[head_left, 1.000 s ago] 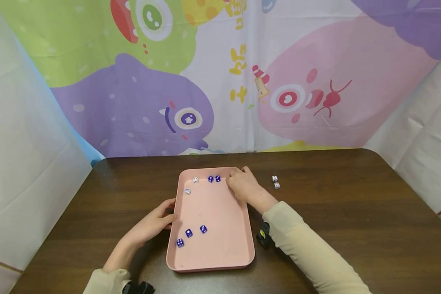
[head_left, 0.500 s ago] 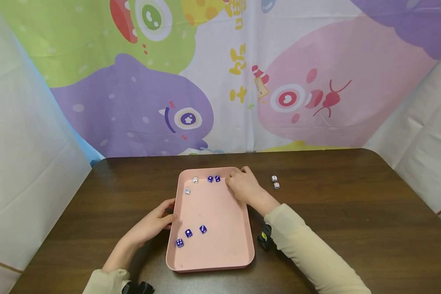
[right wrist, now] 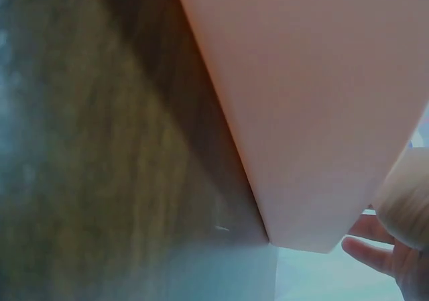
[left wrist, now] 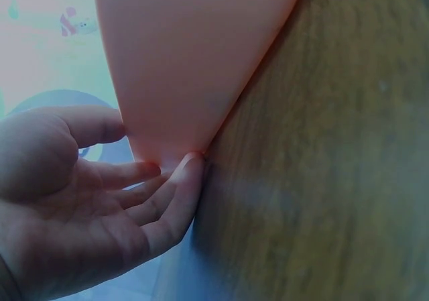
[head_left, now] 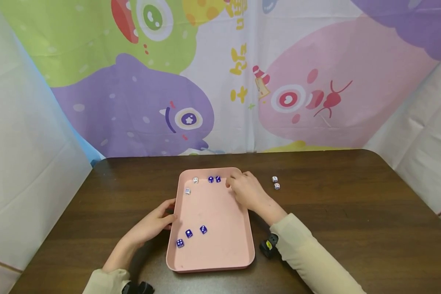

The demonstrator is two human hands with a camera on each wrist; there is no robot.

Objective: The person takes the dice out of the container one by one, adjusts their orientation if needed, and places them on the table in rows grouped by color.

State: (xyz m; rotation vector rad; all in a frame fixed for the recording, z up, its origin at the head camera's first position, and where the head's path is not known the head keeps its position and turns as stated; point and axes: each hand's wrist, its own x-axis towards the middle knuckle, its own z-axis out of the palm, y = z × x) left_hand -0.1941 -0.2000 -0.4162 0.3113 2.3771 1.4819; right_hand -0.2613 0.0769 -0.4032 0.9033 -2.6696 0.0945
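Observation:
A pink tray (head_left: 220, 257) lies on the table in the head view. My left hand (head_left: 150, 223) grips its left side, thumb at the rim; in the left wrist view the other fingers touch the outer wall. At the tray's back right corner, my right hand (head_left: 248, 191) reaches over the rim with fingers bent down. Whether those fingertips pinch anything is hidden. Just left of them sit two blue dice, one nearer (head_left: 218, 179) and one farther (head_left: 210, 179). Two white dice, one at the back (head_left: 195, 180) and one in front (head_left: 188, 191), occupy the back left.
Three more blue dice rest near the tray's front left, one of them the rightmost die (head_left: 203, 230). Outside the tray, right of my hand, are two white dice, the back one (head_left: 275, 179) and front one (head_left: 277, 186). A printed cloth (head_left: 228, 134) hangs behind the table.
My right wrist and sleeve have shifted slightly right and toward me, while the fingertips stay near the same corner. The left hand, tray and visible dice hold their places.

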